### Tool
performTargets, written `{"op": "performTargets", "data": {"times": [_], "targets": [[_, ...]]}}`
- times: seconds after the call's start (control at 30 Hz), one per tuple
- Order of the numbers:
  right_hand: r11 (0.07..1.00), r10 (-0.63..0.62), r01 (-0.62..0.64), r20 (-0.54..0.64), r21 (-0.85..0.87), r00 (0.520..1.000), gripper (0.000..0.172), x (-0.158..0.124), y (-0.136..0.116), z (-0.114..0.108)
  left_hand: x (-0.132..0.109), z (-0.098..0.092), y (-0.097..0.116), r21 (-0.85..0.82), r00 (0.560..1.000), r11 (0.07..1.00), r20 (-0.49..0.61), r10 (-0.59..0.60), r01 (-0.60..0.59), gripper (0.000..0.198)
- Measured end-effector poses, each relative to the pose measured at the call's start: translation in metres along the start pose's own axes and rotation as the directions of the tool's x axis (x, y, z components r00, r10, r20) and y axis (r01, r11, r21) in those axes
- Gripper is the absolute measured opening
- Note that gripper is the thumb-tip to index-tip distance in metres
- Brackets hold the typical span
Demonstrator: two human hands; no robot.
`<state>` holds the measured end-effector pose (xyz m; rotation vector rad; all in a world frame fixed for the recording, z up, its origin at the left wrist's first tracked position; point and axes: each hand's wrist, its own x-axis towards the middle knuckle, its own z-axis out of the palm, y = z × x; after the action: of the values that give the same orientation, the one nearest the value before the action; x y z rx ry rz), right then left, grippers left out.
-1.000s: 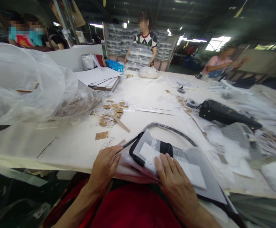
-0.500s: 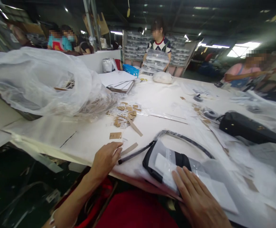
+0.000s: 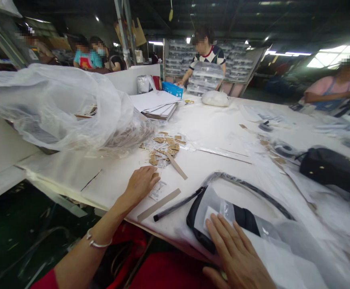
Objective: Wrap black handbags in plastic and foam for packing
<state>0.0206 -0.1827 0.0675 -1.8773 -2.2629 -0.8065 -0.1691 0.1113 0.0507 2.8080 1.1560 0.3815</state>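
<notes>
My left hand (image 3: pixel 140 184) reaches forward over the white table (image 3: pixel 208 120), fingers curled together on a small brown paper tag (image 3: pixel 156 175); a small clear packet (image 3: pixel 158 190) lies just under the fingertips. My right hand (image 3: pixel 235 253) lies flat with fingers spread on a black bag (image 3: pixel 244 216) wrapped in clear plastic at the near edge. The bag's black strap (image 3: pixel 175 206) runs out to the left beside a long cardboard strip (image 3: pixel 158 204).
A scatter of brown tags (image 3: pixel 165 146) lies beyond my left hand. A big clear plastic bag (image 3: pixel 57 108) fills the left. Stacked white sheets (image 3: pixel 155 102) and a blue box (image 3: pixel 172 89) sit further back. Another black bag (image 3: pixel 331 170) lies right. A person (image 3: pixel 206 60) stands at the far end.
My left hand has left the bag's edge and moved forward onto the brown tag. My right hand stays flat on the wrapped bag. The view has swung left.
</notes>
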Motion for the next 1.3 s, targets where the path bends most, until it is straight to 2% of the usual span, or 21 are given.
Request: {"op": "performTargets", "data": {"times": [0.13, 0.23, 0.5, 0.6, 0.7, 0.73, 0.77, 0.8, 0.87, 0.9, 0.93, 0.97, 1.0, 1.07, 1.13, 1.2, 1.3], "targets": [[1.000, -0.002, 0.002, -0.003, -0.024, 1.000, 0.059, -0.002, -0.002, 0.006, 0.017, 0.003, 0.011, -0.018, 1.000, 1.000, 0.021, -0.001, 0.001, 0.016], [0.998, 0.058, -0.056, 0.050, -0.041, 0.997, 0.061, -0.007, -0.002, 0.003, 0.024, 0.007, 0.019, -0.035, 1.000, 0.999, 0.012, -0.004, 0.004, 0.005], [0.976, 0.218, -0.213, 0.119, -0.052, 0.969, 0.071, -0.009, -0.016, -0.007, 0.025, 0.015, 0.013, -0.115, 0.999, 0.993, -0.035, -0.001, -0.003, 0.011], [0.966, 0.247, -0.254, 0.116, 0.050, 0.962, 0.073, -0.001, -0.006, -0.014, 0.024, 0.016, 0.013, -0.138, 0.999, 0.990, -0.048, -0.002, -0.005, 0.012], [0.909, 0.365, -0.378, 0.103, 0.178, 0.925, 0.075, 0.012, 0.023, -0.030, 0.025, 0.017, 0.014, -0.150, 0.998, 0.989, -0.055, -0.009, 0.001, 0.013], [0.869, 0.443, -0.453, 0.096, 0.200, 0.891, 0.075, 0.016, 0.036, -0.038, 0.026, 0.018, 0.014, -0.156, 0.998, 0.988, -0.056, -0.012, 0.003, 0.013], [0.808, 0.545, -0.549, 0.083, 0.212, 0.834, 0.074, 0.021, 0.050, -0.048, 0.026, 0.018, 0.013, -0.163, 0.998, 0.987, -0.058, -0.014, 0.004, 0.013], [0.722, 0.662, -0.657, 0.060, 0.218, 0.747, 0.073, 0.026, 0.065, -0.059, 0.027, 0.019, 0.013, -0.173, 0.998, 0.985, -0.059, -0.014, 0.004, 0.014], [0.483, 0.865, -0.825, -0.013, 0.292, 0.502, 0.074, 0.034, 0.095, -0.084, 0.028, 0.021, 0.011, -0.198, 0.998, 0.980, -0.063, -0.017, 0.004, 0.016], [0.361, 0.927, -0.841, -0.055, 0.404, 0.372, 0.074, 0.037, 0.109, -0.096, 0.029, 0.022, 0.009, -0.215, 0.998, 0.977, -0.064, -0.020, 0.006, 0.017], [0.251, 0.965, -0.792, -0.077, 0.557, 0.251, 0.072, 0.039, 0.120, -0.107, 0.030, 0.022, 0.008, -0.235, 0.998, 0.972, -0.065, -0.026, 0.010, 0.018], [0.156, 0.986, -0.678, -0.070, 0.719, 0.153, 0.067, 0.040, 0.130, -0.114, 0.031, 0.023, 0.008, -0.257, 0.997, 0.966, -0.066, -0.033, 0.015, 0.018], [0.072, 0.996, -0.516, -0.035, 0.853, 0.080, 0.061, 0.040, 0.136, -0.118, 0.031, 0.023, 0.007, -0.282, 0.997, 0.959, -0.068, -0.044, 0.023, 0.018], [-0.101, 0.995, -0.194, 0.098, 0.976, -0.023, 0.047, 0.037, 0.139, -0.113, 0.032, 0.022, 0.006, -0.332, 0.994, 0.941, -0.066, -0.091, 0.064, 0.018], [-0.260, 0.960, -0.012, 0.257, 0.966, -0.108, 0.038, 0.029, 0.129, -0.092, 0.031, 0.020, 0.006, -0.380, 0.984, 0.915, -0.059, -0.170, 0.135, 0.020], [-0.372, 0.910, 0.066, 0.377, 0.926, -0.173, 0.038, 0.017, 0.109, -0.060, 0.029, 0.017, 0.007, -0.429, 0.968, 0.881, -0.052, -0.247, 0.201, 0.022], [-0.480, 0.839, 0.116, 0.494, 0.869, -0.229, 0.048, -0.006, 0.074, -0.015, 0.025, 0.014, 0.009, -0.520, 0.951, 0.822, -0.057, -0.303, 0.231, 0.025]]}}
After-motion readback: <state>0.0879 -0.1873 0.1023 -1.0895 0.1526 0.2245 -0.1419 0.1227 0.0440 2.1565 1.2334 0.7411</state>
